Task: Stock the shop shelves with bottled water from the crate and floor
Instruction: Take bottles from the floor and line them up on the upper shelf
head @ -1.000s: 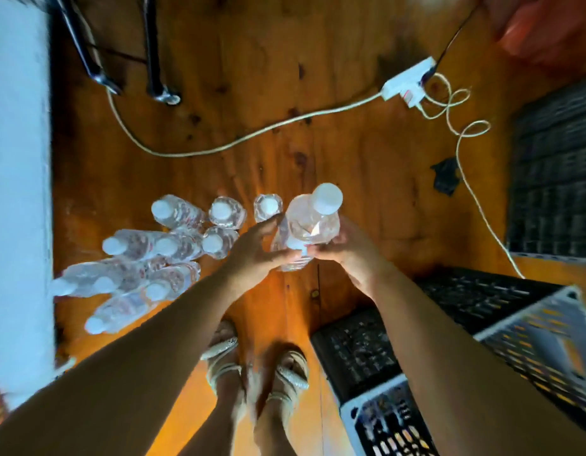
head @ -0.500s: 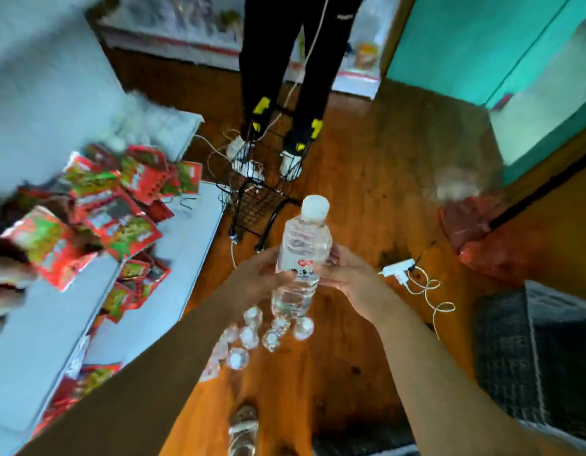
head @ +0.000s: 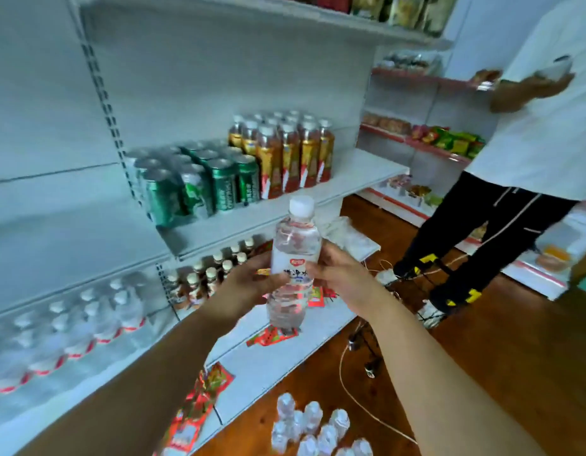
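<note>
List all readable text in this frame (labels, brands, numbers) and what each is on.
"纯净水" (probable, soft focus): dark characters on the white label of the clear plastic water bottle.
Too blurred to read: the small red logo above those characters.
Unreadable: white vertical lettering on the green drink cans.
Unreadable: labels on the amber bottles with gold and red labels.
Blurred: print on the red snack packets.
No numbers or signs are legible.

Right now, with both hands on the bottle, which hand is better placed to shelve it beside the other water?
Probably the left hand: it grips the bottle on the side nearer the shelved water bottles, lower left. The right hand would have to cross over.
</note>
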### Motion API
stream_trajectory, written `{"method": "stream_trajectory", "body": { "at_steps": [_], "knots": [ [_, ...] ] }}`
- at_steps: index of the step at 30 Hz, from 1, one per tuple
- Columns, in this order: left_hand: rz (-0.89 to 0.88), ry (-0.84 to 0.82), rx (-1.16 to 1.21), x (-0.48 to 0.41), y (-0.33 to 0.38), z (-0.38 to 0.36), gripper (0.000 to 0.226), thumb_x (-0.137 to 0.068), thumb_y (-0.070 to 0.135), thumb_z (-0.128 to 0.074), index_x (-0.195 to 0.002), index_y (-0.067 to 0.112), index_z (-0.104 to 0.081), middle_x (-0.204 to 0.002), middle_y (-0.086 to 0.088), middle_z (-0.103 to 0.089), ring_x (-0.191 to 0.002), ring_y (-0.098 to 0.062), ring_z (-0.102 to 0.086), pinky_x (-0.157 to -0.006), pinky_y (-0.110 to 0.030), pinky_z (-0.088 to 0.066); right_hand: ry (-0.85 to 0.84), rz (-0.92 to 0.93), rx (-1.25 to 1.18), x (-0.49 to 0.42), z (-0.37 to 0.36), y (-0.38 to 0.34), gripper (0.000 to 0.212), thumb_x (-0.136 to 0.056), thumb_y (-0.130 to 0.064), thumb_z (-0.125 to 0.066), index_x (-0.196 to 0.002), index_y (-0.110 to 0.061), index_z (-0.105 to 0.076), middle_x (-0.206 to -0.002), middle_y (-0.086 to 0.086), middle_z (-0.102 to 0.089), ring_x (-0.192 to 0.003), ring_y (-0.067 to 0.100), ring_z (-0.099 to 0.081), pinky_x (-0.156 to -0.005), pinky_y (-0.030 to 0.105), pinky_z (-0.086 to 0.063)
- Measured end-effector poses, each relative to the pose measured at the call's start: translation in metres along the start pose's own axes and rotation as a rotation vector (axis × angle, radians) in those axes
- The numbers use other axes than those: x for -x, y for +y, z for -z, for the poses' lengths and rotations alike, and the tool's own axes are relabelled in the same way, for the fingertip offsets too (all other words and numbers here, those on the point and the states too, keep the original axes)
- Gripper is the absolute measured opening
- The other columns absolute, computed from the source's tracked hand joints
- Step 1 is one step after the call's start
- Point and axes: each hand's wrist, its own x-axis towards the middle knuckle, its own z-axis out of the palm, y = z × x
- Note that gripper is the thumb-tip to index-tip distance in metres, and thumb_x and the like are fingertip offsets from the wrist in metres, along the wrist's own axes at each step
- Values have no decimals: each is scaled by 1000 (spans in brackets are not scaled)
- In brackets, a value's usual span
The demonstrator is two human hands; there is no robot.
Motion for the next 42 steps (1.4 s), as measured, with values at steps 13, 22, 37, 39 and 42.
{"method": "stream_trajectory", "body": {
  "at_steps": [13, 22, 37, 39, 42],
  "knots": [
    [-157, 604, -65, 184, 84, 223, 40, -82, 20, -66, -120, 18, -57, -119, -10, -62, -91, -11, -65, -75, -30, -54, -512, 230, 63, -103, -289, -80, 31, -89, -7, -56, -116, -21, -53, -91, -14, -71, -85, -1, -65, -78, 18, -53],
    [-128, 964, -40, 264, 66, 368, 27, -77, 10, -73, -91, 7, -49, -97, -13, -62, -75, -12, -62, -66, -30, -48, -645, 188, -32, -153, -476, -57, 26, -90, -3, -54, -109, -20, -54, -93, -10, -71, -85, 5, -65, -80, 25, -50],
    [70, 1363, -264, 232, 32, 452, 34, -83, 29, -67, -117, 27, -64, -90, 1, -68, -92, -22, -66, -84, -39, -53, -521, 153, 23, -235, -560, -22, 29, -84, -2, -63, -104, -22, -61, -104, 5, -68, -90, 15, -64, -78, 28, -51],
    [128, 1462, -316, 227, 31, 456, 38, -84, 34, -65, -121, 26, -62, -98, 0, -70, -99, -20, -64, -83, -31, -47, -499, 181, 45, -243, -566, -23, 27, -81, -3, -66, -98, -25, -62, -102, 5, -66, -82, 15, -63, -72, 25, -51],
    [198, 1579, -430, 222, 33, 461, 36, -85, 38, -63, -120, 29, -62, -103, 4, -70, -102, -17, -63, -78, -27, -41, -472, 233, 65, -253, -578, -22, 29, -78, -4, -70, -89, -30, -61, -93, 1, -64, -74, 14, -62, -65, 22, -52]
  ]
}}
